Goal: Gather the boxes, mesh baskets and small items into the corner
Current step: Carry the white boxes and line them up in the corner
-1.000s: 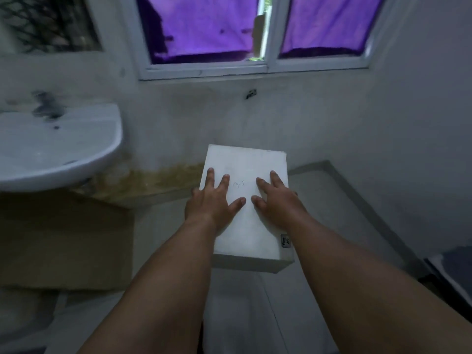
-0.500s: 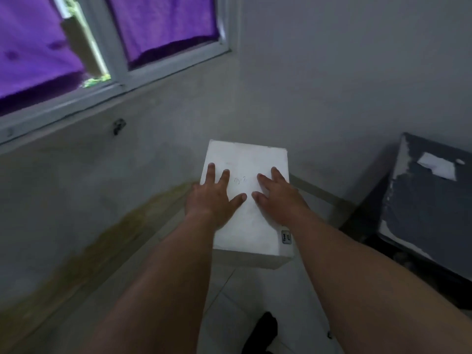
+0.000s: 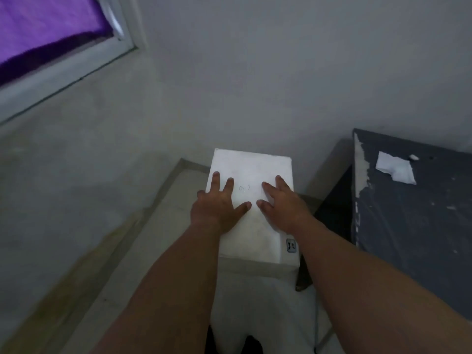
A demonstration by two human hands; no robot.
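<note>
A white rectangular box (image 3: 251,163) sits in the middle of the view, its far end close to the room corner where two grey walls meet. It has faint handwriting on its lid and a small label (image 3: 291,245) near its front right edge. My left hand (image 3: 217,205) lies flat on the lid's left side with its fingers spread. Pressed flat on the right side is my right hand (image 3: 283,203). I cannot tell whether the box rests on the floor or is lifted. No mesh baskets or small items are in view.
A dark grey, paint-chipped cabinet top (image 3: 408,213) with a white paper scrap (image 3: 394,168) stands close on the right. A window with purple cloth (image 3: 46,26) is at the upper left. Pale floor tiles (image 3: 153,238) run along the stained left wall.
The view has swung right, from the sink and window to the corner beside the dark cabinet. The box has travelled along under both hands, which keep the same flat hold.
</note>
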